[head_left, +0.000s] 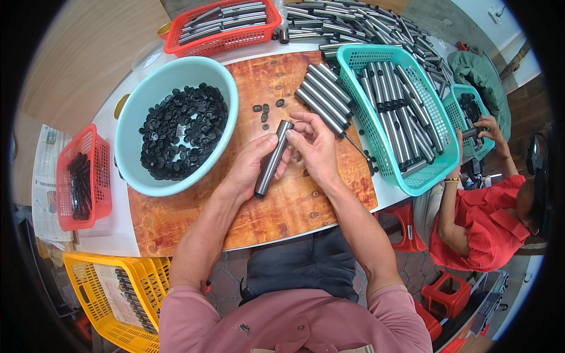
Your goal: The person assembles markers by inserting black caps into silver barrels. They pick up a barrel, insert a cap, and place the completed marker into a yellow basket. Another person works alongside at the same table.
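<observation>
A dark, shiny metal tube (pixel 272 165) is held at a slant above the wooden board (pixel 247 226), its upper end leaning away from me. My left hand (pixel 248 163) is closed round its middle, the thumb lying along the side. At the upper end, my right hand (pixel 318 150) presses its thumb to the tube with the fingers curled behind. Whether a small part sits under that thumb I cannot tell. Just beyond the tube, several small black plastic caps (pixel 265 108) lie loose on the board. A row of similar tubes (pixel 323 97) rests to the right of them.
On the left stands a pale blue basin (pixel 219 73) of black caps, beside a red basket (pixel 103 176). A turquoise basket (pixel 450 156) of tubes is at right, a red basket (pixel 273 15) and a tube pile (pixel 365 23) behind. A co-worker in red (pixel 477 217) handles a tube at far right.
</observation>
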Motion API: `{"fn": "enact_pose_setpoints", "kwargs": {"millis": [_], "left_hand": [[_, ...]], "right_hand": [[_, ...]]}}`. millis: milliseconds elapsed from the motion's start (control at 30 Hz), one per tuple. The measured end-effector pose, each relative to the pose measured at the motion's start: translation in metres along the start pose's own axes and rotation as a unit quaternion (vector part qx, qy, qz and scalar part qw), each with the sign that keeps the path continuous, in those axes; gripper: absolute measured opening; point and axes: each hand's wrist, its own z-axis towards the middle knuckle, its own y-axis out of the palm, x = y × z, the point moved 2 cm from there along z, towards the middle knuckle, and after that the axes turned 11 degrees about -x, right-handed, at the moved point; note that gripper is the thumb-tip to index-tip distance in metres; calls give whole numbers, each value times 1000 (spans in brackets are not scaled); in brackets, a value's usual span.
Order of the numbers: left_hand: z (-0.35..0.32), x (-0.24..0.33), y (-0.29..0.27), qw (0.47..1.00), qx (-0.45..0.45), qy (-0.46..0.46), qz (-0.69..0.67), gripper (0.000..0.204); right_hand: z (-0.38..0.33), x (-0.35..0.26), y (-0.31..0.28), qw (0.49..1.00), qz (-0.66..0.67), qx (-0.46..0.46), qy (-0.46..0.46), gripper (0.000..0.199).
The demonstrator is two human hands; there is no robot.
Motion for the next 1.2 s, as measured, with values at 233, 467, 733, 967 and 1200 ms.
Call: {"fn": "enact_pose_setpoints", "kwargs": {"millis": [233, 467, 733, 967, 1200], "left_hand": [[1, 0, -1, 1000, -19, -7, 0, 28], [0, -2, 2, 994, -16, 3, 106, 36], [0, 24, 0, 875, 46, 26, 482, 32], [-4, 26, 3, 781, 71, 151, 602, 27], [-6, 16, 7, 668, 86, 204, 710, 30]], "right_hand": [[-1, -4, 1, 1000, 5, 2, 7, 42], [-2, -4, -1, 999, 22, 8, -33, 37], [-5, -9, -3, 996, 70, 1, -58, 35], [0, -5, -9, 999, 11, -23, -46, 32], [4, -16, -25, 976, -201, -73, 50, 29]]}}
